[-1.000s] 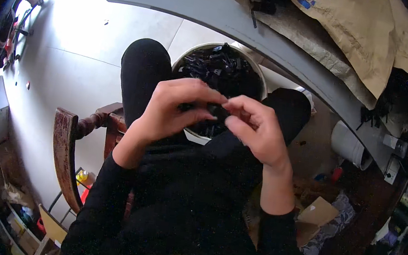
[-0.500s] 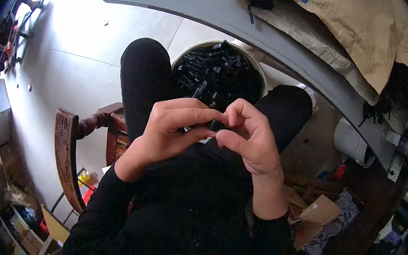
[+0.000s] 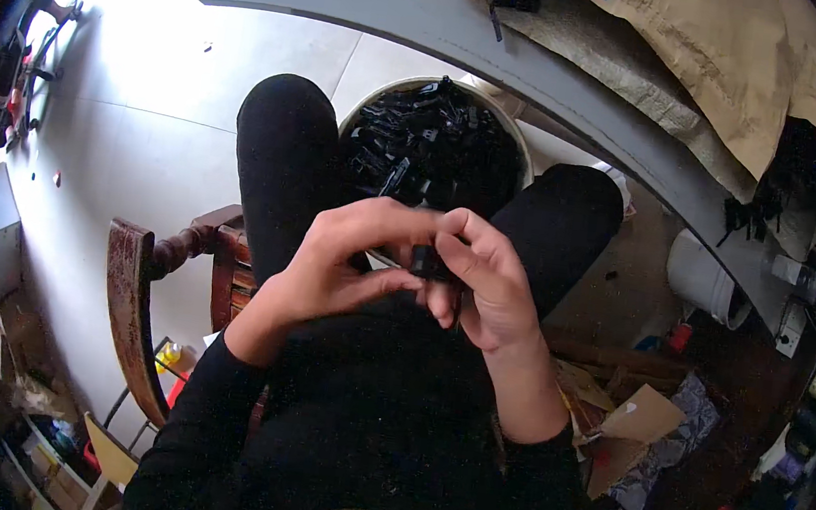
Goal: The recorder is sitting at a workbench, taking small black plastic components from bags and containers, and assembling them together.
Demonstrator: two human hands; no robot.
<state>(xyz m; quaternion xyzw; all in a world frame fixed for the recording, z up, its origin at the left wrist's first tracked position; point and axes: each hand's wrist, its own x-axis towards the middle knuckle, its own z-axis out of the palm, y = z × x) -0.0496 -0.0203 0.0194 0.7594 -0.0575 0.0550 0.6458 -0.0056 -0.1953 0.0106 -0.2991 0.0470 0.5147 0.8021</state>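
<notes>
1. Small black plastic part (image 3: 424, 261) sat pinched between both our hands, right over our lap, so that's where the action was.
2. Our left hand (image 3: 347, 258) was curled around it from the left, thumb and fingertips closed on the piece.
3. Our right hand (image 3: 487, 286) gripped it from the other side, fingers bent over the top and thumb tucked underneath. The two hands were touching each other at the fingertips.
4. Honestly we couldn't make out the part's exact shape, since the fingers covered most of it.
5. Just beyond the hands, between our knees, stood a white bucket (image 3: 516, 142) heaped with more black plastic pieces (image 3: 431, 142) that looked like the same kind.
6. Further out past the bucket ran the curved edge of a grey table (image 3: 406, 3), with a brown padded cover (image 3: 742, 61) lying on it.
7. Off to the left of our left hand was a dark wooden chair (image 3: 137, 295), well apart from it.
8. Over to the right of our right hand sat another white bucket (image 3: 707, 279), plus some cardboard scraps (image 3: 641, 418) on the floor.
</notes>
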